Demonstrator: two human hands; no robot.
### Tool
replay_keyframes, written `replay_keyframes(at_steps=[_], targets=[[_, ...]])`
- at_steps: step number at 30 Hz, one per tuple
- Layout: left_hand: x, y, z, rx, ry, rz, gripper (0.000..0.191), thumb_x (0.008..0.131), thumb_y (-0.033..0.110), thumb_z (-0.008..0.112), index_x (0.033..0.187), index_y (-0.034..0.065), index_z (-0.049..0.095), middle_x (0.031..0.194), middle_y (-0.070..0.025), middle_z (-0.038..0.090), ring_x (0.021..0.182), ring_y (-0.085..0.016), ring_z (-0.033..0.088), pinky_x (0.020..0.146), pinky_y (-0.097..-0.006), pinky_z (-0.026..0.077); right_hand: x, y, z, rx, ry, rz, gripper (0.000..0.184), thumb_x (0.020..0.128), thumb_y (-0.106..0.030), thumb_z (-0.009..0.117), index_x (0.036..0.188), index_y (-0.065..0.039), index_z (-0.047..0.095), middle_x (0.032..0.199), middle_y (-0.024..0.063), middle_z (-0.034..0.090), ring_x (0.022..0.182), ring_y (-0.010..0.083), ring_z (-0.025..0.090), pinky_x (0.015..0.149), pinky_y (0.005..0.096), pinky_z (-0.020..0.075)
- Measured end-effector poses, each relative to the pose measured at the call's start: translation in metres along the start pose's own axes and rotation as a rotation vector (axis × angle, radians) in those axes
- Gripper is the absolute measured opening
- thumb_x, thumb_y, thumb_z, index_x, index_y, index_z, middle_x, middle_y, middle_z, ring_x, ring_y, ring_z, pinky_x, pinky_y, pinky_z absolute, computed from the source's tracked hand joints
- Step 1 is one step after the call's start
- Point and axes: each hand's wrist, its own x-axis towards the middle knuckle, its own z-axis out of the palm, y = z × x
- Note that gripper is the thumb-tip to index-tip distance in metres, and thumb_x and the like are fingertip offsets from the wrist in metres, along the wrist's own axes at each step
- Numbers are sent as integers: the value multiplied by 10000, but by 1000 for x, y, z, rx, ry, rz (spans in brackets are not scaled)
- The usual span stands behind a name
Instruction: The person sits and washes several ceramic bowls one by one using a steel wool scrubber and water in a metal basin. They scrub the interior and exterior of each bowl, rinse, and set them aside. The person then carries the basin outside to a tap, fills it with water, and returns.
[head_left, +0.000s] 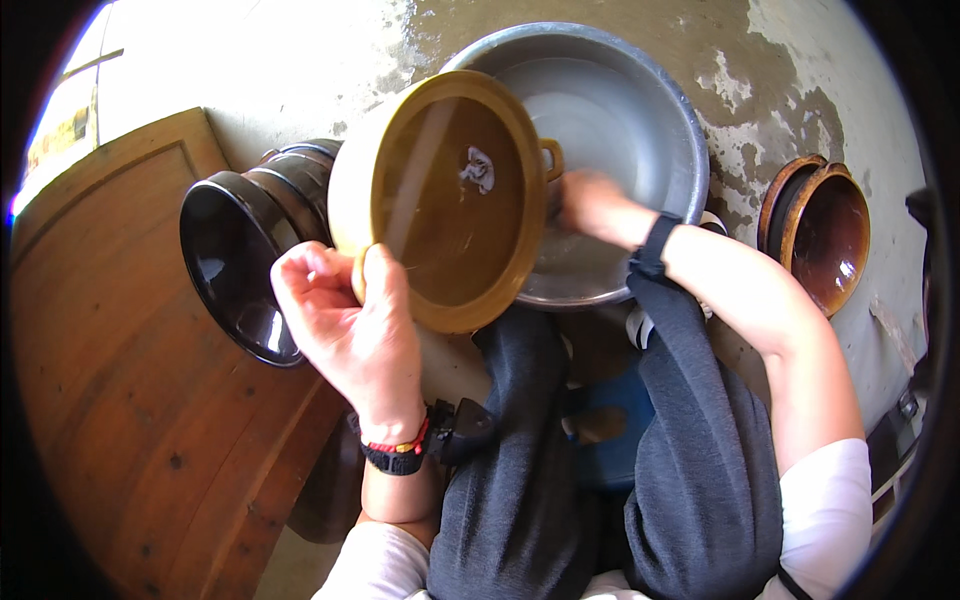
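Note:
A yellow-brown glazed ceramic pot with two small side handles is tilted up, its glossy inside facing me and bearing a small whitish patch. My left hand holds it by the handle at its lower left. My right hand, blurred, is at the pot's other side, just below the right handle; its fingers are partly hidden, so what they grip cannot be told. Behind and to the right of the pot stands a large round metal basin with cloudy water in it. The pot overlaps the basin's left side.
Several dark glazed bowls or pots lie on their sides, nested, at the left, beside a wooden panel. Brown glazed bowls lean at the right on the wet, patchy floor. My knees are just below the basin.

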Motion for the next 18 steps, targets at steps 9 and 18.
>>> replay_keyframes(at_steps=[9, 18], targets=[[-5, -30, 30, 108, -109, -138, 256, 751, 8, 607, 795, 66, 362, 733, 8, 356, 610, -56, 354, 549, -196, 352, 2, 34, -54, 32, 508, 103, 236, 824, -160, 529, 1019, -26, 534, 874, 206, 621, 838, 324, 623, 755, 386, 500], [-6, -43, 40, 132, -206, -176, 219, 758, 11, 581, 822, 50, 376, 689, 2, 377, 596, -60, 374, 561, -202, 367, 18, -31, -46, 553, 669, -89, 277, 822, -154, 578, 1064, -22, 551, 1060, 184, 555, 998, 318, 542, 880, 382, 446]])
